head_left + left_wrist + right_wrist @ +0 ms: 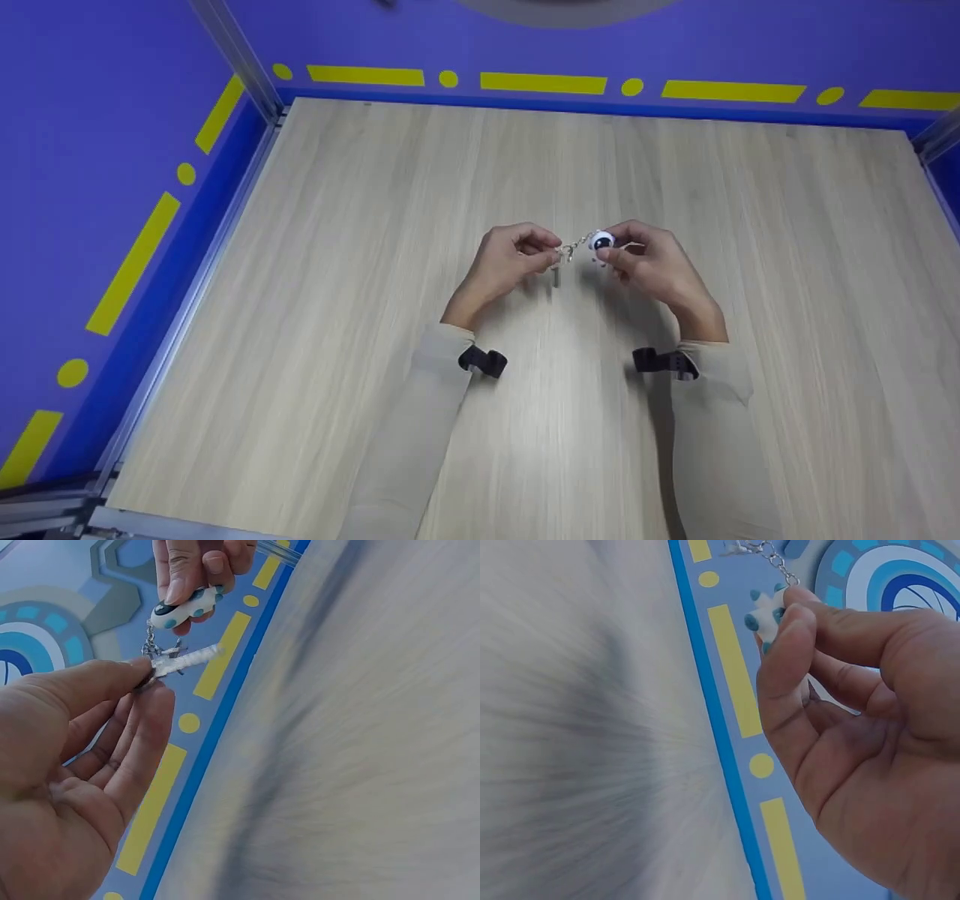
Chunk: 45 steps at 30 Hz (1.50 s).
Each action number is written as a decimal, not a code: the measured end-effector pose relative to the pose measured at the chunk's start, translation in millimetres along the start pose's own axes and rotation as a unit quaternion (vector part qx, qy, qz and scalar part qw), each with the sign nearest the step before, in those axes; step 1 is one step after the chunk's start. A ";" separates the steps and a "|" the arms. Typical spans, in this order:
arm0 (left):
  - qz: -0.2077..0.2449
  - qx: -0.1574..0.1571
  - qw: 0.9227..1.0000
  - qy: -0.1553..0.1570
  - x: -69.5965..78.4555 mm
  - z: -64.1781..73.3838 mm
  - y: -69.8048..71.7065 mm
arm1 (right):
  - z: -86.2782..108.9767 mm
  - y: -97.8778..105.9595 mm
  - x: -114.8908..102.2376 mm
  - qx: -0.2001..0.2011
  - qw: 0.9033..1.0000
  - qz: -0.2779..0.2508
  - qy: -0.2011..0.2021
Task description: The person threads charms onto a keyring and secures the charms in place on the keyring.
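Note:
Over the middle of the table, my left hand (501, 259) pinches a key (191, 660) by its head between thumb and fingertips. The key's silvery blade points away from the palm in the left wrist view. A short metal chain (780, 566) links the key's ring to a small charm (601, 240). This charm is a white figure with teal bumps and a dark, eye-like spot. My right hand (660, 262) holds the charm between thumb and fingers, which cover part of it. Both hands are close together, with the chain spanning the gap.
A pale wood-grain tabletop (360, 225) lies beneath the hands. Blue panels (150, 75) with yellow dashes and dots border it at the back and left, along metal profiles (240, 52). Each wrist wears a black strap (484, 361) over a light sleeve.

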<state>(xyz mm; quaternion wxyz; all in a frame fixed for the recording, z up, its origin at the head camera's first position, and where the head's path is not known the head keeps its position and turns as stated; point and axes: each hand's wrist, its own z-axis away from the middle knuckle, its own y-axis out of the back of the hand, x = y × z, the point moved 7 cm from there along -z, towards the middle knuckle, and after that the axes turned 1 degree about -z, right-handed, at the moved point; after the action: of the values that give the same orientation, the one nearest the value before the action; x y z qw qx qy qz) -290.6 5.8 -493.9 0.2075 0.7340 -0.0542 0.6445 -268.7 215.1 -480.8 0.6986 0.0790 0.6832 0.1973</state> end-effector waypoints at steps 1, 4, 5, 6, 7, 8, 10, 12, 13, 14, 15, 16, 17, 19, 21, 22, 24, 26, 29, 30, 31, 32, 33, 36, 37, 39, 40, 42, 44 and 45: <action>-0.007 0.005 1.000 -0.001 -1.0 -0.2 0.6 | -0.4 -0.3 0.5 0.001 1.000 0.004 -0.001; -0.016 0.025 1.000 -0.002 -5.2 -0.7 2.4 | -1.8 -1.5 2.9 0.001 1.000 0.016 -0.004; -0.015 0.032 0.999 -0.002 -6.6 -0.8 2.8 | -2.3 -2.1 3.5 0.001 1.000 0.019 -0.003; -0.011 0.040 0.999 0.000 -8.4 -1.0 3.1 | -2.8 -2.9 4.0 0.000 1.000 0.022 -0.003; -0.009 0.048 0.999 0.000 -10.0 -1.0 3.5 | -3.1 -3.7 4.5 -0.002 1.000 0.022 -0.003; -0.007 0.055 0.998 0.001 -11.5 -1.1 3.8 | -3.6 -4.4 5.3 -0.003 1.000 0.023 -0.002; -0.005 0.068 0.998 0.003 -14.4 -1.3 4.1 | -4.2 -5.7 6.9 -0.004 1.000 0.022 -0.004; -0.006 0.082 0.997 0.001 -16.6 -1.7 4.7 | -4.6 -7.1 8.5 -0.006 1.000 0.019 -0.010; -0.007 0.089 0.996 0.000 -17.6 -1.7 5.1 | -4.6 -7.8 9.4 -0.008 1.000 0.017 -0.013; -0.009 0.095 0.995 -0.001 -18.4 -1.8 5.4 | -4.9 -8.5 10.3 -0.009 1.000 0.013 -0.016; -0.012 0.101 0.995 -0.002 -19.2 -1.9 5.7 | -5.2 -9.1 11.4 -0.010 1.000 0.012 -0.020; -0.017 0.106 0.994 -0.002 -20.1 -1.9 6.1 | -5.7 -9.7 12.3 -0.011 1.000 0.013 -0.023; -0.022 0.110 0.994 -0.003 -20.9 -1.8 6.3 | -6.3 -10.3 13.4 -0.013 0.999 0.015 -0.025; -0.034 0.113 0.993 0.000 -22.8 -1.4 6.2 | -7.3 -11.2 15.7 -0.016 0.999 0.023 -0.033; -0.050 0.112 0.992 0.005 -24.5 -1.6 5.8 | -8.6 -12.1 18.8 -0.022 0.998 0.030 -0.042; -0.056 0.112 0.992 0.008 -25.7 -1.7 5.7 | -8.9 -12.6 20.0 -0.025 0.998 0.033 -0.047; -0.067 0.109 0.992 0.017 -27.8 -1.9 5.2 | -9.1 -13.3 22.5 -0.031 0.997 0.035 -0.055; -0.078 0.107 0.991 0.024 -29.1 -2.2 4.9 | -9.3 -14.1 24.7 -0.036 0.997 0.031 -0.061; -0.099 0.103 0.989 0.030 -29.9 -2.8 4.4 | -9.3 -14.8 27.2 -0.039 0.997 0.033 -0.062; -0.110 0.102 0.988 0.031 -29.8 -3.0 4.1 | -9.3 -15.2 28.1 -0.040 0.997 0.033 -0.063; -0.122 0.101 0.987 0.031 -29.6 -3.3 3.8 | -9.3 -15.5 29.4 -0.041 0.997 0.034 -0.064; -0.130 0.099 0.986 0.033 -29.8 -3.6 3.5 | -9.4 -15.7 30.4 -0.041 0.996 0.036 -0.063; -0.138 0.099 0.985 0.035 -30.1 -3.8 3.2 | -9.4 -16.0 31.3 -0.042 0.996 0.037 -0.063; -0.158 0.098 0.982 0.040 -31.3 -4.1 2.2 | -9.1 -16.2 34.3 -0.042 0.996 0.038 -0.067; -0.164 0.098 0.981 0.042 -31.7 -4.2 2.1 | -9.2 -16.0 35.2 -0.043 0.996 0.039 -0.068; -0.175 0.100 0.979 0.043 -32.3 -4.3 1.9 | -9.3 -15.6 36.6 -0.043 0.996 0.043 -0.069; -0.181 0.100 0.977 0.043 -32.5 -4.4 1.8 | -9.3 -15.4 37.2 -0.042 0.996 0.044 -0.071; -0.188 0.097 0.976 0.046 -33.0 -4.4 1.2 | -9.6 -15.0 38.3 -0.042 0.995 0.047 -0.074; -0.194 0.094 0.975 0.051 -33.5 -4.1 0.8 | -9.6 -14.5 39.0 -0.041 0.995 0.052 -0.079; -0.195 0.091 0.975 0.054 -33.8 -3.9 0.5 | -9.6 -14.4 39.6 -0.040 0.994 0.056 -0.083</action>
<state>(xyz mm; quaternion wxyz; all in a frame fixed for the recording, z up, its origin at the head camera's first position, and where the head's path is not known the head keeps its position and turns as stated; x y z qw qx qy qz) -299.9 0.4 -526.2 0.2640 0.7105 0.1606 0.6323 -276.2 215.7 -523.3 0.7431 0.1050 0.6093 0.2557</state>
